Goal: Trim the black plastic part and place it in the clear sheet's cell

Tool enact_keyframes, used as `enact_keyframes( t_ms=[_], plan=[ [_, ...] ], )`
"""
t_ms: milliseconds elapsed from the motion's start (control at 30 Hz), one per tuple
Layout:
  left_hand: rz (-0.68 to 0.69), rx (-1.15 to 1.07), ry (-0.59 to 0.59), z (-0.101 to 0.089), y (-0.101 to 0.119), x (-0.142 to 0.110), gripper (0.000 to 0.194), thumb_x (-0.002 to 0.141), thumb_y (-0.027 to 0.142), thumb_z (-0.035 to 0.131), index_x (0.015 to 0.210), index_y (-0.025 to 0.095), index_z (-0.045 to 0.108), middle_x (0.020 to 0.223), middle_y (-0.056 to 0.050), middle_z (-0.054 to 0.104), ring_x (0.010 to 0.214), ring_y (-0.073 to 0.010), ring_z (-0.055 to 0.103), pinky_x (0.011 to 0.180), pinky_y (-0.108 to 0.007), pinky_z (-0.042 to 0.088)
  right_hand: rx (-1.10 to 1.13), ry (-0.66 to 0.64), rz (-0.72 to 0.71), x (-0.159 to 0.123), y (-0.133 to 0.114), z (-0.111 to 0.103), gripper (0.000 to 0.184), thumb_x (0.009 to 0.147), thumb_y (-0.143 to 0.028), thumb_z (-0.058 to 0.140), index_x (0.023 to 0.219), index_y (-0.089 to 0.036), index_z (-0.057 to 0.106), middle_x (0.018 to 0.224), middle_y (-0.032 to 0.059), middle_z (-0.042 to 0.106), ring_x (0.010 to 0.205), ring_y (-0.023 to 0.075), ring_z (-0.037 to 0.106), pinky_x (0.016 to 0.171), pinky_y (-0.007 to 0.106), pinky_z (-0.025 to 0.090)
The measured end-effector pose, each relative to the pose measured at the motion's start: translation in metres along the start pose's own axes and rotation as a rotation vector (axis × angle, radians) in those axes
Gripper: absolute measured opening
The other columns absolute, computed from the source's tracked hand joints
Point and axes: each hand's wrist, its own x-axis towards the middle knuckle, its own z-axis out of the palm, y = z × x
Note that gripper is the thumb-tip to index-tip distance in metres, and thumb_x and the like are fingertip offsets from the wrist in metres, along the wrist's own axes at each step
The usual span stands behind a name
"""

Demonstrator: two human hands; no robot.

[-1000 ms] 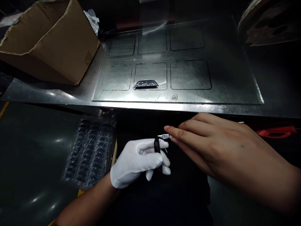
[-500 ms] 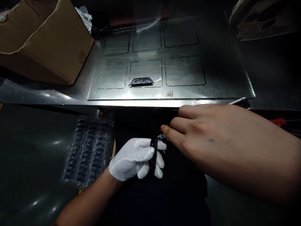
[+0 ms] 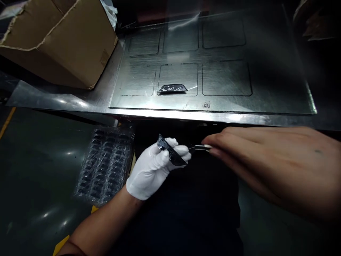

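My left hand [image 3: 154,167], in a white glove, grips a small flat black glossy part [image 3: 170,153] and holds it tilted below the bench edge. My bare right hand [image 3: 269,161] pinches a thin metal tool [image 3: 201,147], whose tip points left and nearly touches the part. A second black part [image 3: 172,88] of the same shape lies in the middle front outlined square of the metal plate [image 3: 266,99] on the bench.
An open cardboard box [image 3: 61,39] stands at the back left of the steel bench. A clear plastic blister tray [image 3: 106,165] with several pockets lies low on the left. A yellow floor line [image 3: 7,121] runs at the far left.
My left hand has lifted and turned the black part from edge-on to a flatter tilt. My right hand has dropped slightly, its tool tip still at the part.
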Motion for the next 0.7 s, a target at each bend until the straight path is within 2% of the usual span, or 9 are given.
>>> enact_keyframes(
  t_ms=[100,200,367,533,700],
  plan=[
    [0.06,-0.038,0.028,0.005,0.002,0.001,0.023,0.097,0.027,0.079,0.12,0.022,0.074,0.116,-0.006,0.08,0.107,-0.0215,0.078,0.101,-0.034,0.062,0.045,-0.023,-0.111,0.0,-0.006,0.005,0.039,0.113,-0.043,0.036,0.113,-0.026,0.071,0.092,0.0015,0.078,0.07,0.0198,0.072,0.048,0.033,0.037],
    [0.074,-0.042,0.049,0.009,0.001,0.002,0.024,0.095,0.027,0.082,0.118,0.022,0.074,0.113,-0.005,0.08,0.103,-0.0195,0.079,0.097,-0.031,0.062,0.042,-0.01,-0.135,0.002,-0.013,0.006,0.038,0.111,-0.041,0.038,0.108,-0.024,0.072,0.084,0.002,0.075,0.062,0.0196,0.07,0.045,0.033,0.032],
    [0.075,-0.009,0.074,0.012,0.0,0.0,0.023,0.094,0.026,0.083,0.116,0.023,0.075,0.111,-0.004,0.082,0.101,-0.019,0.079,0.1,-0.032,0.062,0.003,-0.084,-0.148,0.0,-0.016,0.006,0.018,0.1,-0.024,0.054,0.105,-0.025,0.072,0.086,0.0028,0.073,0.064,0.0209,0.068,0.048,0.035,0.031],
    [0.095,0.033,0.125,0.012,0.0,-0.001,0.025,0.091,0.026,0.086,0.114,0.022,0.076,0.109,-0.005,0.082,0.098,-0.021,0.08,0.096,-0.034,0.064,-0.005,-0.084,-0.167,-0.002,-0.017,0.006,0.02,0.091,-0.015,0.055,0.101,-0.026,0.068,0.078,0.0019,0.066,0.056,0.0203,0.058,0.049,0.038,0.028],
    [0.097,0.047,0.121,0.014,0.002,-0.002,0.022,0.092,0.024,0.085,0.113,0.021,0.077,0.108,-0.004,0.082,0.097,-0.0197,0.08,0.093,-0.03,0.065,0.016,-0.105,-0.178,-0.003,-0.019,0.005,0.025,0.087,-0.011,0.056,0.103,-0.026,0.068,0.074,0.0017,0.064,0.058,0.0203,0.055,0.052,0.039,0.028]
  ],
)
